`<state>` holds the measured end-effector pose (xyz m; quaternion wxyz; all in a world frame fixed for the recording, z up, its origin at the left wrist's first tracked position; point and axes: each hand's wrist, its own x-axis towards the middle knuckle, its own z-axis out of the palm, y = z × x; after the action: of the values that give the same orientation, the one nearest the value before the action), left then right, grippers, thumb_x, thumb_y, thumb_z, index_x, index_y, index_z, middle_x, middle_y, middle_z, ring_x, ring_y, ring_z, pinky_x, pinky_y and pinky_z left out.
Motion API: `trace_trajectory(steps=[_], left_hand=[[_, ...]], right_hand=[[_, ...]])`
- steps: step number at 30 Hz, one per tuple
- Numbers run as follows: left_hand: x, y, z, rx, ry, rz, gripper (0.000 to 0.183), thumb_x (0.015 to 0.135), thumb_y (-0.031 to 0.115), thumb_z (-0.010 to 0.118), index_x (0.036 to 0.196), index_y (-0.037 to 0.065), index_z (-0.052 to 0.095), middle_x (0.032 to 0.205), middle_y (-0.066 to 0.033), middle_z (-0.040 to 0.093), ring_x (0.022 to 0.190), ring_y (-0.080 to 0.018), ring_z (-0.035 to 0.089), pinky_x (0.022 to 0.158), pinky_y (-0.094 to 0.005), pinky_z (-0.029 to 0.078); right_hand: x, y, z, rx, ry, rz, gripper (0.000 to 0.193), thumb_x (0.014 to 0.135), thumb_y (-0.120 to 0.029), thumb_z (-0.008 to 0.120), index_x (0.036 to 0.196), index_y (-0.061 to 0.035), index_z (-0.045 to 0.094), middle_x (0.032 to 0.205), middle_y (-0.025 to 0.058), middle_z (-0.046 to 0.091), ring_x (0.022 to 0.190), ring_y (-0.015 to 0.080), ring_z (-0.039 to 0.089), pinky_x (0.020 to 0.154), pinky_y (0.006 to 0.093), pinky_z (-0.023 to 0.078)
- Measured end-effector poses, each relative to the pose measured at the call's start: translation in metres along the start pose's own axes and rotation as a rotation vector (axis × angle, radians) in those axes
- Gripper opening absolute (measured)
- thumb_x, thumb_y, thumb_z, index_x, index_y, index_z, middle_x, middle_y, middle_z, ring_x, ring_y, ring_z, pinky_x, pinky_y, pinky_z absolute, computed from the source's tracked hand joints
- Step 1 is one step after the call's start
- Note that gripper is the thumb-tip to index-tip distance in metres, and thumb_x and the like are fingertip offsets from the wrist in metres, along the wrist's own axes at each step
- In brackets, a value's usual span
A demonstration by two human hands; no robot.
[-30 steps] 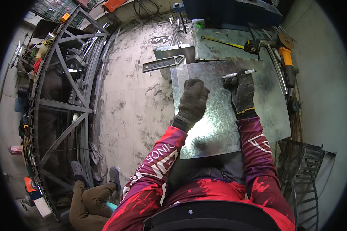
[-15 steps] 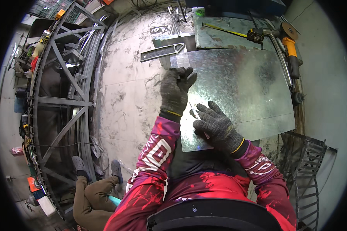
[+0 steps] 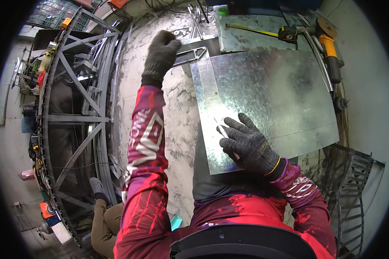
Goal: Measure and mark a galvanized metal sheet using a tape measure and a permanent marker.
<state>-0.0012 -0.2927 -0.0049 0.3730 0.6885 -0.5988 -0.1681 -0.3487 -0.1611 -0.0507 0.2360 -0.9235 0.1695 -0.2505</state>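
Observation:
A shiny sheet of metal lies in front of me, its near edge over my lap. My right hand, in a dark knitted glove, rests on the sheet. Its fingers close round a white pen-shaped tool with a thin pointed tip. Beyond the sheet's far left corner, my gloved left hand has its fingers curled. It covers the left end of a grey frame-like tool with an angled end; whether it grips this is hidden. A paler strip runs along the sheet's left side.
Behind the sheet lie a yellow tape measure, its blade drawn out, and an orange angle grinder. A steel frame rack stands left, with another person's leg beside it. A dark metal ladder-like frame stands right.
My left hand has moved forward and left, from the sheet's far left corner to the grey frame-like tool. My right hand stays on the sheet with the white pen-shaped tool.

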Motion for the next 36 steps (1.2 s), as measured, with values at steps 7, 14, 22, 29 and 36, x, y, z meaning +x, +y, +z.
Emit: trace_trajectory(steps=[7, 14, 22, 29, 36], left_hand=[[0.028, -0.011, 0.022, 0.517, -0.511, -0.056, 0.064, 0.075, 0.059, 0.081, 0.11, 0.005, 0.076, 0.097, -0.0182, 0.075, 0.09, -0.0293, 0.071, 0.084, -0.0408, 0.055], [0.042, -0.027, 0.03, 0.383, -0.585, -0.144, 0.06, 0.074, 0.049, 0.085, 0.104, -0.001, 0.074, 0.085, -0.0135, 0.073, 0.075, -0.022, 0.067, 0.072, -0.0369, 0.054], [0.031, -0.03, 0.035, 0.227, -0.586, -0.115, 0.052, 0.079, 0.046, 0.082, 0.104, 0.0, 0.074, 0.084, -0.011, 0.074, 0.074, -0.0183, 0.066, 0.072, -0.0351, 0.054], [0.021, -0.024, 0.031, 0.214, -0.594, -0.071, 0.046, 0.089, 0.041, 0.075, 0.111, 0.001, 0.072, 0.095, -0.0109, 0.074, 0.085, -0.0185, 0.067, 0.079, -0.0353, 0.054], [0.029, -0.021, 0.029, 0.061, -0.707, -0.213, 0.036, 0.101, 0.034, 0.066, 0.109, 0.0, 0.069, 0.097, -0.0037, 0.07, 0.09, -0.0159, 0.064, 0.082, -0.0355, 0.053]], right_hand=[[-0.006, 0.007, 0.008, 0.083, 0.03, -0.01, 0.024, 0.086, -0.014, 0.069, 0.11, -0.0148, 0.068, 0.132, 0.0127, 0.065, 0.136, 0.0335, 0.054, 0.118, 0.0593, 0.032], [-0.007, 0.012, 0.011, 0.172, 0.009, 0.013, 0.029, 0.084, -0.012, 0.068, 0.112, -0.015, 0.068, 0.133, 0.0139, 0.064, 0.139, 0.0345, 0.051, 0.12, 0.0595, 0.029], [-0.008, 0.013, 0.011, 0.197, -0.004, 0.05, 0.021, 0.082, -0.009, 0.074, 0.101, -0.0143, 0.066, 0.135, 0.0126, 0.065, 0.138, 0.0359, 0.053, 0.123, 0.0583, 0.028], [-0.009, 0.01, 0.014, 0.216, 0.01, 0.049, 0.026, 0.077, -0.008, 0.075, 0.101, -0.0144, 0.067, 0.133, 0.0133, 0.066, 0.136, 0.0362, 0.055, 0.122, 0.0587, 0.03], [-0.013, 0.011, 0.014, 0.187, 0.023, 0.04, 0.025, 0.082, -0.012, 0.066, 0.106, -0.0142, 0.068, 0.133, 0.0166, 0.064, 0.135, 0.0359, 0.055, 0.12, 0.059, 0.033]])
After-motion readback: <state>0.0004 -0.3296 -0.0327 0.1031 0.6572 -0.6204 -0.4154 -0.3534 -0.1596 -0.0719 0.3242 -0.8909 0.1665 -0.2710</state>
